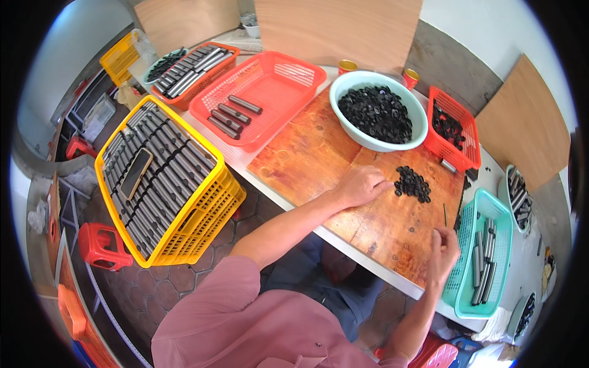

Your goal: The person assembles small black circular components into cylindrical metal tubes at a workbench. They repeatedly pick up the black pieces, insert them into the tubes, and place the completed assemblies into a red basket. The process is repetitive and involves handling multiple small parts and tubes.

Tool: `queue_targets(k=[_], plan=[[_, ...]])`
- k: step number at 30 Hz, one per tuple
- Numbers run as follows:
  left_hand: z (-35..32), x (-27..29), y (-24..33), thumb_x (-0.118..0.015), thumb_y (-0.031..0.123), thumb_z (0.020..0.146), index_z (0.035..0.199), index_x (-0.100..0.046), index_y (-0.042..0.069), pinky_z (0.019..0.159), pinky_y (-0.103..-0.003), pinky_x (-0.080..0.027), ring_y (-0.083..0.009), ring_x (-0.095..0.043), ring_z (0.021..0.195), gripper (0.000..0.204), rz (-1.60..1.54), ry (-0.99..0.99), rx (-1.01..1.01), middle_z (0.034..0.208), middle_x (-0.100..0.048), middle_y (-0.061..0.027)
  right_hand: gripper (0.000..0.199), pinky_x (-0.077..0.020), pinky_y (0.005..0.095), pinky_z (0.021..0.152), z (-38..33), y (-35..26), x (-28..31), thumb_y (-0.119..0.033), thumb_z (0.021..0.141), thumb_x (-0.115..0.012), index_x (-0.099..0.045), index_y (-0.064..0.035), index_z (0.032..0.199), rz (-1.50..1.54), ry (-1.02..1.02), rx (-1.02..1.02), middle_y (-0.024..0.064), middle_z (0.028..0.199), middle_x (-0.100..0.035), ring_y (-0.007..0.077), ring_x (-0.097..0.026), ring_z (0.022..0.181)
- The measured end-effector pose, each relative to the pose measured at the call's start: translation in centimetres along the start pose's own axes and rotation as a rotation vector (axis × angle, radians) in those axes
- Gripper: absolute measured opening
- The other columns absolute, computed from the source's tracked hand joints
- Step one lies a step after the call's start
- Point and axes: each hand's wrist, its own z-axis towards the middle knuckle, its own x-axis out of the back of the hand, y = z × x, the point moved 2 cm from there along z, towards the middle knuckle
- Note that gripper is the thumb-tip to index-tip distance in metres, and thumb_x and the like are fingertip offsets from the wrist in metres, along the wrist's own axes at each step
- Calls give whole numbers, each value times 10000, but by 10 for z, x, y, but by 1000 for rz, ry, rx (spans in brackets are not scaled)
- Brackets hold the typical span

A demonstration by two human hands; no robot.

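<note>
Worker at the bench (300,156), clock read from each hand. Left hand (361,186): grip half-curled, fingertips just beside the pile of black rings (412,185) at 3 o'clock; I can't tell if it pinches one. Right hand (444,253): grip closed on a thin pin (445,214), pin pointing to 12. From the left hand: basin (374,146) of more black rings at 12, red basket (471,140) at 2, red tray (273,86) with a few metal rods (245,104) at 10, yellow crate (199,230) packed with rods at 9, phone (136,173) on top. From the right hand: green basket (459,282) at 3, rods inside.
</note>
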Motion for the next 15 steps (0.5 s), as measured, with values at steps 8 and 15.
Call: queue_targets(k=[8,15], plan=[[-1,1,9,-680,294,976,775,-683,12,649,-468,-501,-376,-650,737,346,48,-199,97,794,-666,-179,198,-536,417,810,4,60,175,-192,920,-677,-735,-29,1017,-553,354,-107,154,962,-749,315,-710,848],[4,-6,10,-678,223,983,733,-583,-22,619,-460,-449,-384,-591,702,363,-68,-155,45,735,-589,-177,269,-545,489,918,18,129,199,-224,866,-654,-760,-77,1064,-850,-111,-497,189,1056,-755,378,-716,1029]])
